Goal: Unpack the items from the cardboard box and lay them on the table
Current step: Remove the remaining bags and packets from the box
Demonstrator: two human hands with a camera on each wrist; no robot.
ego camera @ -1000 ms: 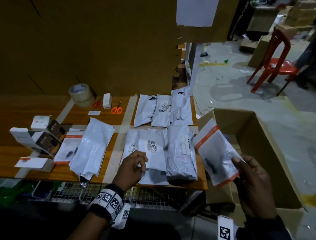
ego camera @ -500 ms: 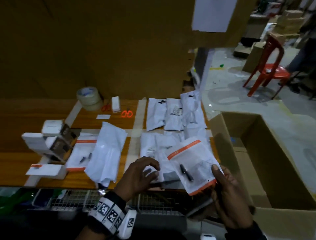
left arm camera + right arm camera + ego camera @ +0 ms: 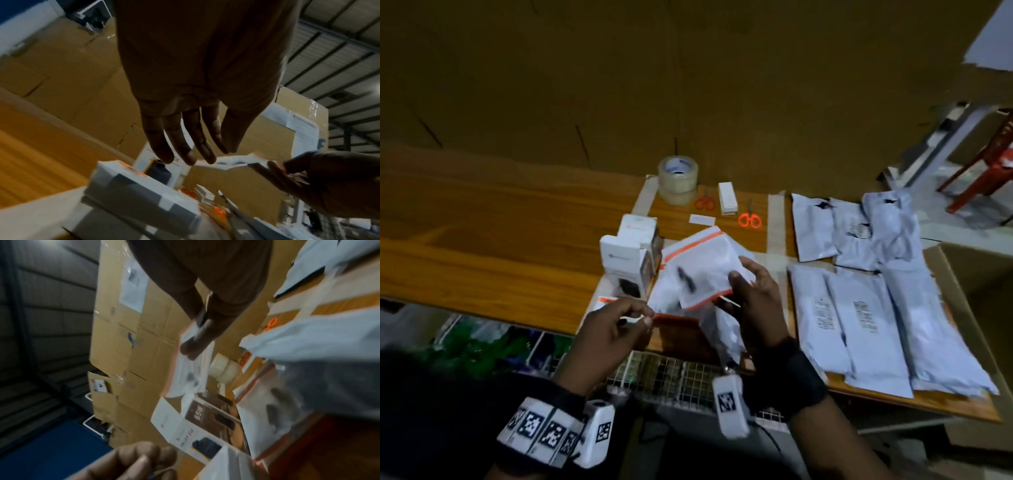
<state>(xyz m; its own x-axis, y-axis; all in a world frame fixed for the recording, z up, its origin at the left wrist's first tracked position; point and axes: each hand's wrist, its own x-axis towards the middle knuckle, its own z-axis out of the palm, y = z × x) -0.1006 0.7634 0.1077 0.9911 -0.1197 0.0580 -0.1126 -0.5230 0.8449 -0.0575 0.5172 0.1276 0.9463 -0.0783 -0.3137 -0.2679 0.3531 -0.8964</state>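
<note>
- The pouch (image 3: 700,270), clear with orange strips, is in the air over the near part of the table (image 3: 493,246), above the earlier pouch and just right of the white boxes (image 3: 625,255).
- My right hand (image 3: 751,301) pinches the pouch's near right corner, thumb on top and fingers beneath; nothing else supports it.
- A small dark item shows inside the pouch; I cannot tell what it is.
- My left hand (image 3: 616,323) hangs just left of the pouch with fingers loosely extended, holding nothing; the left wrist view shows the fingers (image 3: 185,146) straight, close to the pouch edge, and whether they touch it I cannot tell.
- I judge the step in hand is laying this pouch down flat.
- To do it well I would lower it level, use the left fingertips to steady the far edge, and set it on a bare patch rather than on the bags (image 3: 859,315).
- A thin pouch held by one corner will sag and may slide on plastic, so I would let go only once it rests flat.
- I would keep clear of the upright boxes, which look easy to tip.
- Further back are the tape (image 3: 677,180), two orange scissors (image 3: 750,219) and a small white box.
- The carton (image 3: 976,270) stands off the table's right end; what is left inside I cannot see.
</note>
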